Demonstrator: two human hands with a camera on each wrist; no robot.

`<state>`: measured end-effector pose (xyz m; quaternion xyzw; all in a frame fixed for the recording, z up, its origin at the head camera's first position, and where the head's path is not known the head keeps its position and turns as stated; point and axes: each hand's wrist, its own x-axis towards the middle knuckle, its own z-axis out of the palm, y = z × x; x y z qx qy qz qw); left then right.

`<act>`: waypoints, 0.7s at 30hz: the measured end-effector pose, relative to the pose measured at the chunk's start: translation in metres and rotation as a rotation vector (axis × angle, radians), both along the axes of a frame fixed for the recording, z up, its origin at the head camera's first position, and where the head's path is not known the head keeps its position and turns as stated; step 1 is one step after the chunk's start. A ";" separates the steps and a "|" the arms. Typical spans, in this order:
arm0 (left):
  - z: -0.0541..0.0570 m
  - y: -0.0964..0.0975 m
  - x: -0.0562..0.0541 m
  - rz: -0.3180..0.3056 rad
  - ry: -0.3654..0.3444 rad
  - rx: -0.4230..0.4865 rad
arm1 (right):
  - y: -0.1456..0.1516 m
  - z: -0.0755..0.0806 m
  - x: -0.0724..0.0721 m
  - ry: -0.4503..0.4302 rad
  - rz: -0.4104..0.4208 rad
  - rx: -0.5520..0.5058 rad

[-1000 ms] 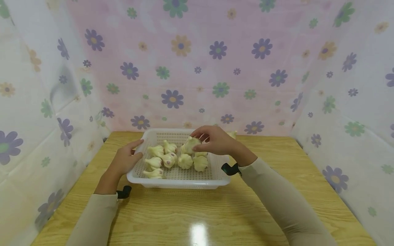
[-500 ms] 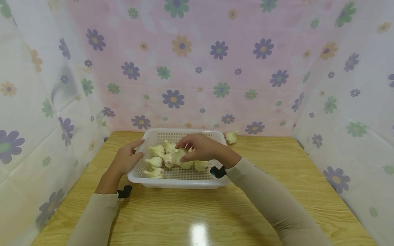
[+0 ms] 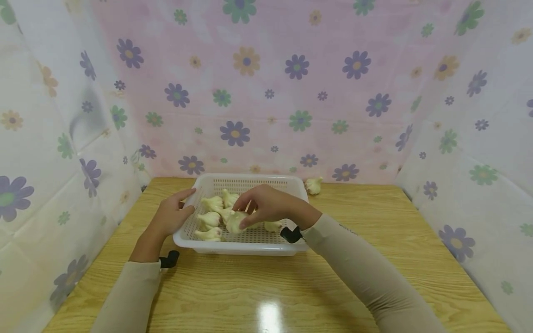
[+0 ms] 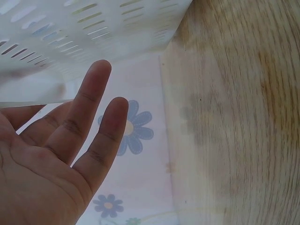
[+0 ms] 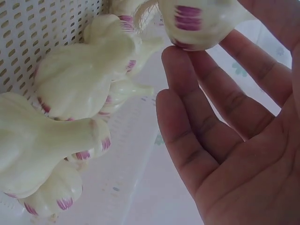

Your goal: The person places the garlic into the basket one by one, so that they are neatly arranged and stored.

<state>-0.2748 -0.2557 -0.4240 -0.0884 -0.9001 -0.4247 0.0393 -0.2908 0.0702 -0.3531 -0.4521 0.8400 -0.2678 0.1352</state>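
In the head view my right hand [image 3: 264, 206] pinches a garlic bulb [image 3: 235, 223] low over the front middle of a white slotted basket [image 3: 245, 247]. Up close, the right wrist view shows this bulb [image 5: 206, 23], white with purple streaks, at the tips of the thumb and fingers. Several more garlic bulbs [image 3: 208, 219] lie inside, mostly toward the left; others at the right are partly covered by that hand. My left hand [image 3: 168, 215] holds the basket's left rim, with thumb and forefinger over it. Its other fingers [image 4: 96, 82] stretch along the outer side wall, seen in the left wrist view.
One loose garlic bulb [image 3: 313, 186] sits on the wooden table [image 3: 233, 291] behind the basket's right back corner. Flower-print cloth [image 3: 266, 92] hangs at the back and along both sides of the tabletop.
My right hand has carried the garlic bulb left and toward the front, lower into the basket. The loose bulb at the back right now shows fully. My left hand stays at the rim.
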 end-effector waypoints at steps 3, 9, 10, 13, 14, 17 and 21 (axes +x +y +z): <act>0.000 0.000 -0.001 0.000 -0.001 0.001 | -0.002 0.001 0.002 -0.010 0.008 -0.002; 0.000 0.000 -0.001 0.004 -0.025 0.006 | -0.006 -0.001 0.001 -0.014 0.011 0.033; 0.000 0.000 -0.001 0.005 -0.027 0.005 | -0.007 -0.002 0.000 -0.012 0.012 0.044; 0.001 -0.001 -0.001 0.008 -0.027 0.002 | -0.010 -0.003 -0.003 0.015 0.026 0.087; 0.000 -0.001 -0.001 0.010 -0.025 0.000 | -0.011 -0.003 -0.004 0.029 0.030 0.103; 0.000 0.000 0.000 0.012 -0.026 -0.001 | -0.015 -0.005 -0.007 0.065 0.045 0.150; 0.000 0.001 0.000 0.007 -0.033 0.010 | -0.021 -0.009 -0.009 0.058 0.029 0.181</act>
